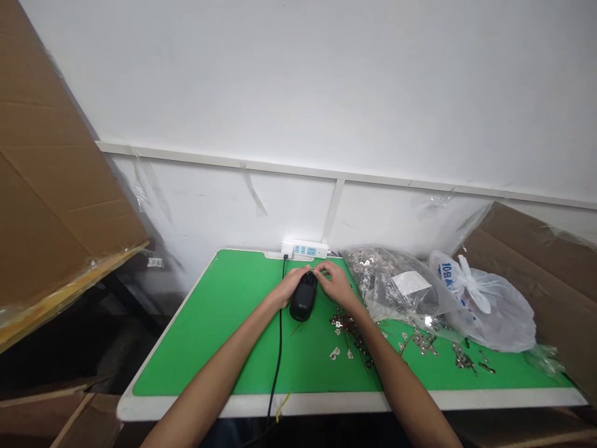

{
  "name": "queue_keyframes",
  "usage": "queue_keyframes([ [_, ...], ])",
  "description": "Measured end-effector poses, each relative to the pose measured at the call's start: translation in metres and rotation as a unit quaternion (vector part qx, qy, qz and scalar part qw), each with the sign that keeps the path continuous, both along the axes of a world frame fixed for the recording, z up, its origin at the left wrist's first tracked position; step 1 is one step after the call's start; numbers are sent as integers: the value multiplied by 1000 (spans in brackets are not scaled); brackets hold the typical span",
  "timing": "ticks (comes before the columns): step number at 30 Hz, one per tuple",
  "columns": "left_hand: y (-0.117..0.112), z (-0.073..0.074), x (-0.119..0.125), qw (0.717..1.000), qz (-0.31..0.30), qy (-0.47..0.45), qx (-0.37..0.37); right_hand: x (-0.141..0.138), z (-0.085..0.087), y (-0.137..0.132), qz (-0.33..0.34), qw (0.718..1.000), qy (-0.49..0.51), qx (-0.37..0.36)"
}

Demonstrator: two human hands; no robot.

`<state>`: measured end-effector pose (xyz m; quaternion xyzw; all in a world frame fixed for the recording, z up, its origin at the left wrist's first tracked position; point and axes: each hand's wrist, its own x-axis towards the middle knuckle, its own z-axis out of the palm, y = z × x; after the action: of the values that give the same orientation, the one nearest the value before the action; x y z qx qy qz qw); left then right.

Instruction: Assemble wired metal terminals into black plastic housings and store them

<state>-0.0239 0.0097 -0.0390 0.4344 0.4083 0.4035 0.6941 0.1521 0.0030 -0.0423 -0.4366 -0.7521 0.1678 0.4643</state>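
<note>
A black, rounded, elongated device (pixel 303 302) rests on the green mat, around the middle of the table. Closed against its left side and far end is my left hand (pixel 291 285), fingertips at the top of the device. My right hand (pixel 334 285) is at the far right end of the device, thumb and forefinger pinched together; what they hold is too small to make out. Many small shiny metal pieces (pixel 342 322) lie beside and under my right forearm, with some thin wires among them. A thin brownish wire (pixel 296 330) shows at the near end of the device.
Behind the device stands a white power strip (pixel 305 249) with a black cable (pixel 280 348) running toward me. At right are a clear bag of metal pieces (pixel 396 283), a tied white plastic bag (pixel 494 311) and a cardboard sheet (pixel 536 267). Large cardboard (pixel 60 155) stands at left.
</note>
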Motion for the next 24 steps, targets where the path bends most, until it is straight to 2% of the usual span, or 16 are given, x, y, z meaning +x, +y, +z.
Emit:
queue_keyframes([
  [6, 3, -4, 2, 1000, 19, -2, 22, 3, 6, -3, 11, 999, -40, 11],
  [11, 1, 0, 1, 1000, 12, 3, 11, 15, 12, -4, 33, 997, -58, 28],
  [14, 0, 4, -1, 1000, 3, 11, -4, 22, 13, -7, 45, 991, -116, 53],
  [18, 1, 5, -3, 1000, -3, 17, -19, 22, 15, -12, 58, 981, -182, 44],
  [24, 1, 5, -5, 999, -8, 16, -27, 18, 18, -13, 79, 979, -181, 53],
])
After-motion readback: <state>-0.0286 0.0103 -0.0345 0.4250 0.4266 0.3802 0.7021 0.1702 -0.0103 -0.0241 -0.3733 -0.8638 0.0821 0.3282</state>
